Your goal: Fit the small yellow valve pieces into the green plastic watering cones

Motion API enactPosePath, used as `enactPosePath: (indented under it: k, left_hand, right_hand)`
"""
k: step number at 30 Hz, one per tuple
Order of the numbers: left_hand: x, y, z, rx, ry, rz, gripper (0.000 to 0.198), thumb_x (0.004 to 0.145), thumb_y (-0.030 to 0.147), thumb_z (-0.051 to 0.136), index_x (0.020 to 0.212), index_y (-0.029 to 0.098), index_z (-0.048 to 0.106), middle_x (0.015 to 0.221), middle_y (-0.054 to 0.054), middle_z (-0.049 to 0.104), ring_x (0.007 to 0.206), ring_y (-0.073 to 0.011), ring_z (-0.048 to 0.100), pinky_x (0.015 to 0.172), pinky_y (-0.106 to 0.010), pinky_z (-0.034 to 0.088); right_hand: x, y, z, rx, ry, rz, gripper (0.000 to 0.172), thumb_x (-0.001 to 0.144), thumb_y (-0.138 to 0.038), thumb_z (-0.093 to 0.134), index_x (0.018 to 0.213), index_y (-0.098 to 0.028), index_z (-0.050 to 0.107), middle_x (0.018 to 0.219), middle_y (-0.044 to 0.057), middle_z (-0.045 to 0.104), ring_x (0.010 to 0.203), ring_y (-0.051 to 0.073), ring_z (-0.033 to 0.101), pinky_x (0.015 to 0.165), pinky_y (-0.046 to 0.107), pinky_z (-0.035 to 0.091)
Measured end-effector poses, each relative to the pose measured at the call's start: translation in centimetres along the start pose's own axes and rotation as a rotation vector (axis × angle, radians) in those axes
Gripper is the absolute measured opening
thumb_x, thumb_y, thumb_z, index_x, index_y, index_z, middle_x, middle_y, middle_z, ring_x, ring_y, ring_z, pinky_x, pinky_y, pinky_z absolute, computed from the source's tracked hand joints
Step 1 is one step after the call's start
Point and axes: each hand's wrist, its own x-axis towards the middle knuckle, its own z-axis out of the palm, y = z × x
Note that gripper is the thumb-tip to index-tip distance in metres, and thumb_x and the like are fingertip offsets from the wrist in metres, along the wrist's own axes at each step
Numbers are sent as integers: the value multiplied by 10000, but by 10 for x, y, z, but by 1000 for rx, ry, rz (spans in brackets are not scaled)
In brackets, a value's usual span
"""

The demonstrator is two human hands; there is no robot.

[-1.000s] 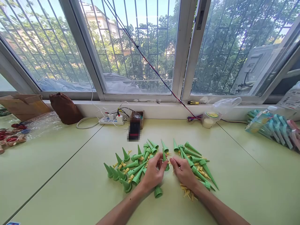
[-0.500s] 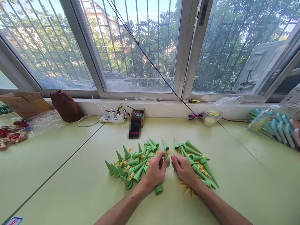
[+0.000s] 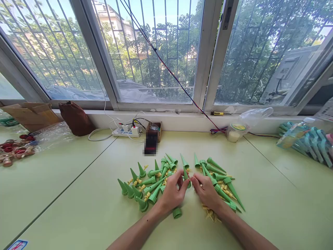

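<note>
Between the fingers of my left hand (image 3: 174, 190) is a green plastic cone (image 3: 185, 172), held point up. My right hand (image 3: 205, 190) is closed in a pinch right beside the cone's base; whatever lies in that pinch is mostly hidden by the fingers. Around the left hand lie many green cone spikes (image 3: 156, 191), some standing on their caps, with small yellow valve pieces (image 3: 147, 196) among them. More green spikes (image 3: 235, 194) lie beyond and right of my right hand. Yellow pieces (image 3: 208, 212) are heaped under the right wrist. A green cap (image 3: 177, 213) sits near my left forearm.
A power strip (image 3: 121, 132) and a small cardboard box (image 3: 157, 130) stand by the window sill. At the left are a brown bag (image 3: 76, 118) and red-and-wood pieces (image 3: 16, 152). To the right are a plastic jar (image 3: 235, 132) and stacked blue items (image 3: 313, 142).
My right fingertips have come closer to the green cone in my left hand. A small yellow piece that showed at the right fingertips is now mostly hidden. The view has shifted slightly.
</note>
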Motion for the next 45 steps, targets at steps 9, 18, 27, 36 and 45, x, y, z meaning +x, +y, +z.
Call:
enactPosePath:
  k: [9, 18, 27, 36, 45]
  left_hand:
    - [-3, -1, 3, 26, -29, 35, 87, 910, 267, 555, 910, 182, 579, 652, 23, 486, 579, -118, 440, 562, -236, 362]
    - [-3, -1, 2, 49, -59, 58, 69, 909, 250, 546, 874, 190, 553, 650, 28, 479, 575, -116, 433, 562, -238, 351]
    - [-2, 0, 5, 93, -28, 40, 141, 892, 228, 556, 786, 200, 467, 629, 43, 447, 564, -111, 431, 555, -227, 339]
    - [-1, -1, 6, 103, 44, -14, 100, 921, 275, 562, 866, 193, 545, 636, 35, 494, 559, -116, 462, 568, -233, 371]
    - [-2, -4, 7, 73, 103, -23, 132, 933, 316, 564, 900, 188, 555, 625, 41, 486, 545, -111, 463, 553, -225, 369]
  right_hand:
    - [1, 1, 1, -32, 30, -15, 500, 1032, -485, 340, 623, -199, 368, 563, -41, 343, 546, 110, 298, 527, 269, 231]
    - [3, 3, 2, -54, 42, -35, 539, 1035, -488, 313, 584, -202, 386, 524, -40, 352, 502, 110, 300, 504, 277, 237]
    - [2, 1, 1, 6, 51, -5, 516, 1034, -484, 347, 615, -200, 450, 512, -34, 439, 492, 114, 386, 507, 261, 294]
    - [2, -1, 1, -4, 43, 16, 489, 1016, -501, 399, 639, -199, 477, 539, -31, 459, 508, 119, 408, 519, 257, 317]
    - [1, -5, 0, 82, 59, -6, 321, 1001, -453, 477, 890, -187, 619, 695, 11, 591, 594, 143, 524, 550, 248, 411]
